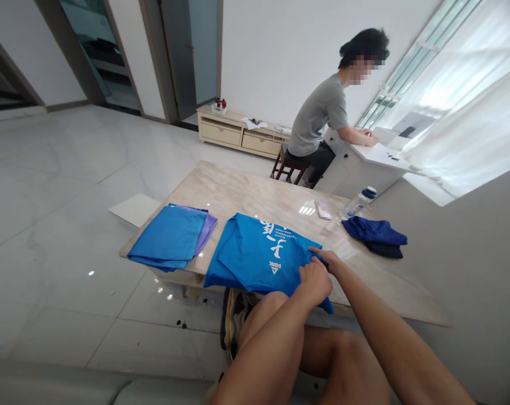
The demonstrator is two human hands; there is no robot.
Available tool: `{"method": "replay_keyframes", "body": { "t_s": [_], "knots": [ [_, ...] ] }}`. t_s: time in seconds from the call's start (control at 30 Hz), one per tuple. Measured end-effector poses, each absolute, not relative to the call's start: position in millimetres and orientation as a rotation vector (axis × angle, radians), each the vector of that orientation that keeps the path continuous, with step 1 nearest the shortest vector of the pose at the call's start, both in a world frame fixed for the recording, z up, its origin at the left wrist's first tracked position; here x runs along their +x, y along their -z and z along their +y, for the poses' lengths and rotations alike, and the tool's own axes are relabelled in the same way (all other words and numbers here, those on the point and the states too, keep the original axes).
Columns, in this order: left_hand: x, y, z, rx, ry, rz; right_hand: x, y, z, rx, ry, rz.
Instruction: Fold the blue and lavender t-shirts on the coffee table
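A bright blue cloth item (249,256) with white lettering lies on the marble-topped table in front of me; whether it is a bag or a garment I cannot tell. My left hand (316,283) is closed on its near right corner, and some of the fabric hangs below the hand over the table edge. Just beyond, my right hand (326,259) grips the right edge, its fingers partly hidden. To the left lies a flat folded blue cloth (164,233), over a purple cloth (206,232).
On the table (238,183) are a clear water bottle (358,203) with a blue cap and dark blue folded clothes (375,233) at right. Behind it, a person (320,115) sits on a stool (286,166). A low cabinet (221,133) stands by the wall.
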State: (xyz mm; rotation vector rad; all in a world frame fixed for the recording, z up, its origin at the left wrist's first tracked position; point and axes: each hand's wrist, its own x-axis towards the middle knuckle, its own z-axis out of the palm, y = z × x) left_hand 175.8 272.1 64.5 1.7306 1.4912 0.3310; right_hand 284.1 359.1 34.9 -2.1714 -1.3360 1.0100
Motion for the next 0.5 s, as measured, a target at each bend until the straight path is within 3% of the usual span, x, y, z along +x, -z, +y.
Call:
{"method": "replay_keyframes", "body": {
  "t_s": [0.23, 0.5],
  "knots": [
    [100.0, -62.3, 250.3, 1.457, -0.745, 1.557, 219.6, -80.8, 406.2, -2.099, -0.845, -1.191],
    [-10.3, -2.0, 249.8, 0.782, -1.198, 1.608, 108.5, -76.5, 432.1, -1.944, -0.802, -1.567]
  ]
}}
